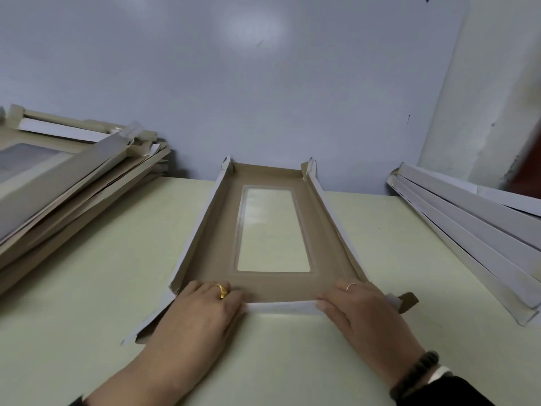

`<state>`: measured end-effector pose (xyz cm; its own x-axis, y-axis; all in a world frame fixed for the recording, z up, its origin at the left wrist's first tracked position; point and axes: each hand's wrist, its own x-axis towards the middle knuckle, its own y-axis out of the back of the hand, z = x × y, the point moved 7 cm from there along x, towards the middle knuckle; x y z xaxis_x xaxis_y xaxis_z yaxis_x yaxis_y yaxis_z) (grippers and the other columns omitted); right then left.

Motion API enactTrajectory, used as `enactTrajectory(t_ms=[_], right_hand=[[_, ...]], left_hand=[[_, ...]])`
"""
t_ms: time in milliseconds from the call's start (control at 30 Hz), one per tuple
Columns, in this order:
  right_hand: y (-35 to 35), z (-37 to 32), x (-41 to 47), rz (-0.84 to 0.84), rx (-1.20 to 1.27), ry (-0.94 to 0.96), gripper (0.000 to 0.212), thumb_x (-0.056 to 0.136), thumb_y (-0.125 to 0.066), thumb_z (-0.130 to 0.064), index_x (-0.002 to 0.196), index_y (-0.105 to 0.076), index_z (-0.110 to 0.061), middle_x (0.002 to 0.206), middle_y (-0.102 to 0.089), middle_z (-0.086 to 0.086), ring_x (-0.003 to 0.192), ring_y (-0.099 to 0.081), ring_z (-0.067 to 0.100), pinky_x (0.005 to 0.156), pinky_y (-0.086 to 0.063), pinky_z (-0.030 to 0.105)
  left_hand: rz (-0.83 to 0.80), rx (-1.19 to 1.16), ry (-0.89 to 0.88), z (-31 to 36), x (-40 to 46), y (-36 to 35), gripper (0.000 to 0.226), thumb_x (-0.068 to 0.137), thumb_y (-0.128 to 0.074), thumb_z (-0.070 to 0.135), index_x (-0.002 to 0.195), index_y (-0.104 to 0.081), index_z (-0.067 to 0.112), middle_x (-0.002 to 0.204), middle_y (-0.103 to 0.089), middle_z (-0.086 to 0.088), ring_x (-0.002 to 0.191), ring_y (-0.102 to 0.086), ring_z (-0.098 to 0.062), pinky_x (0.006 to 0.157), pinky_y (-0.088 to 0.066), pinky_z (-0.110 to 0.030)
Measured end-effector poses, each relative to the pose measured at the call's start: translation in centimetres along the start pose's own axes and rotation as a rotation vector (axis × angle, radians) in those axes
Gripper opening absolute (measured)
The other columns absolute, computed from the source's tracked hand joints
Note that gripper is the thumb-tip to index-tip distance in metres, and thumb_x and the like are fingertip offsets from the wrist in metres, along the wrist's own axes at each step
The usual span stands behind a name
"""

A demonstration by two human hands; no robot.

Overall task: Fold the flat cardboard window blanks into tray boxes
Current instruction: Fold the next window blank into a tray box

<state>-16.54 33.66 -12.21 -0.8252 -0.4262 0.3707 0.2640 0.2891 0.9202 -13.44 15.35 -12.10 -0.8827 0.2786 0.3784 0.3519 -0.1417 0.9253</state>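
A brown cardboard window blank (210, 247) lies lengthwise on the pale green table (87, 273), its clear window (273, 230) in the middle. Both long side walls and the far end wall stand up. The near end flap (281, 307) shows its white outer face. My left hand (202, 309) grips the left part of this near flap, fingers curled over its top edge. My right hand (360, 309) grips the right part the same way. A loose corner tab (408, 300) sticks out right of my right hand.
A stack of flat window blanks (58, 177) lies at the left, against the grey-blue wall (263, 83). A row of white-sided folded pieces (474, 230) lies along the table's right edge.
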Motion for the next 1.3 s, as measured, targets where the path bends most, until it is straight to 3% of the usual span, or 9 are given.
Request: enactTrajectory(t_ms=[100, 233, 367, 533, 667, 933, 1100, 1167, 1300], right_hand=[[1.6, -1.1, 0.6, 0.169, -0.134, 0.015, 0.012, 0.074, -0.072, -0.027, 0.063, -0.069, -0.029, 0.049, -0.057, -0.008, 0.047, -0.056, 0.006, 0.049, -0.004, 0.005], [0.8, -1.4, 0.8, 0.124, -0.187, -0.025, 0.010, 0.062, -0.079, -0.026, 0.062, -0.069, -0.027, 0.045, -0.054, -0.004, 0.041, -0.052, 0.009, 0.040, -0.016, 0.015], [-0.3, -1.8, 0.9, 0.131, -0.073, 0.024, 0.019, 0.078, -0.066, -0.023, 0.096, -0.072, -0.021, 0.078, -0.067, -0.008, 0.070, -0.064, 0.014, 0.072, -0.046, 0.030], [-3.2, -3.5, 1.4, -0.169, 0.055, 0.123, 0.057, 0.094, -0.016, -0.047, 0.143, -0.031, -0.022, 0.149, -0.030, -0.012, 0.138, -0.022, 0.003, 0.111, -0.002, 0.020], [-5.4, -0.5, 1.2, -0.315, 0.066, 0.006, 0.053, 0.099, -0.019, -0.043, 0.148, -0.005, -0.028, 0.155, 0.002, -0.017, 0.139, 0.006, -0.004, 0.112, 0.008, 0.022], [-4.7, 0.2, 2.0, -0.233, 0.114, -0.010, 0.051, 0.100, -0.026, -0.040, 0.147, -0.015, -0.026, 0.154, -0.013, -0.014, 0.139, -0.008, -0.001, 0.113, -0.002, 0.020], [-1.3, -0.6, 1.3, 0.060, 0.073, 0.028, 0.033, 0.077, -0.072, -0.034, 0.106, -0.065, -0.021, 0.093, -0.069, -0.007, 0.084, -0.063, 0.010, 0.070, -0.045, 0.019], [-0.4, -1.1, 0.8, 0.153, 0.001, 0.060, 0.028, 0.054, -0.088, -0.028, 0.073, -0.069, -0.022, 0.057, -0.062, -0.010, 0.051, -0.057, 0.007, 0.045, -0.037, 0.014], [-0.3, -1.3, 0.3, 0.161, 0.002, 0.077, 0.030, 0.056, -0.084, -0.034, 0.057, -0.056, -0.023, 0.054, -0.060, -0.009, 0.045, -0.053, 0.006, 0.042, -0.035, 0.016]], left_hand=[[0.022, -0.010, -0.034, 1.4, 0.3, -0.3, 0.025, 0.083, -0.045, 0.029, 0.090, -0.069, 0.026, 0.065, -0.057, 0.011, 0.059, -0.059, -0.011, 0.068, -0.031, -0.030], [-0.039, -0.040, 0.018, 1.9, 1.0, -1.4, 0.048, 0.086, -0.032, 0.050, 0.104, -0.067, 0.023, 0.083, -0.064, 0.010, 0.079, -0.064, -0.012, 0.078, -0.030, -0.030], [-0.125, -0.097, 0.094, 1.3, 1.9, -2.9, 0.065, 0.090, -0.020, 0.061, 0.136, -0.043, 0.022, 0.132, -0.051, 0.001, 0.128, -0.042, -0.017, 0.103, -0.015, -0.025], [-0.274, -0.089, 0.126, 0.5, 2.3, -5.6, 0.069, 0.085, -0.008, 0.066, 0.147, -0.004, 0.034, 0.157, -0.001, 0.008, 0.143, 0.007, -0.008, 0.113, 0.004, -0.024], [-0.381, -0.085, 0.133, -0.1, 2.1, -6.2, 0.089, 0.068, 0.009, 0.071, 0.148, 0.001, 0.034, 0.156, 0.009, 0.012, 0.142, 0.012, -0.007, 0.114, 0.005, -0.027], [-0.255, -0.131, 0.113, -1.2, 2.8, -5.7, 0.058, 0.091, -0.021, 0.062, 0.145, -0.015, 0.041, 0.156, -0.007, 0.011, 0.142, 0.001, -0.004, 0.113, -0.004, -0.027], [-0.052, -0.197, 0.028, -0.5, 2.2, -2.7, 0.051, 0.088, -0.024, 0.066, 0.124, -0.050, 0.042, 0.133, -0.047, 0.021, 0.122, -0.039, 0.000, 0.094, -0.026, -0.016], [0.005, -0.282, 0.042, -0.4, 1.8, -1.5, 0.071, 0.080, -0.012, 0.069, 0.104, -0.066, 0.032, 0.117, -0.059, 0.021, 0.108, -0.052, -0.001, 0.085, -0.035, -0.015], [-0.041, -0.363, 0.044, -0.2, 1.3, -1.1, 0.069, 0.083, -0.020, 0.074, 0.093, -0.070, 0.026, 0.102, -0.063, 0.019, 0.097, -0.055, 0.002, 0.081, -0.045, -0.020]])
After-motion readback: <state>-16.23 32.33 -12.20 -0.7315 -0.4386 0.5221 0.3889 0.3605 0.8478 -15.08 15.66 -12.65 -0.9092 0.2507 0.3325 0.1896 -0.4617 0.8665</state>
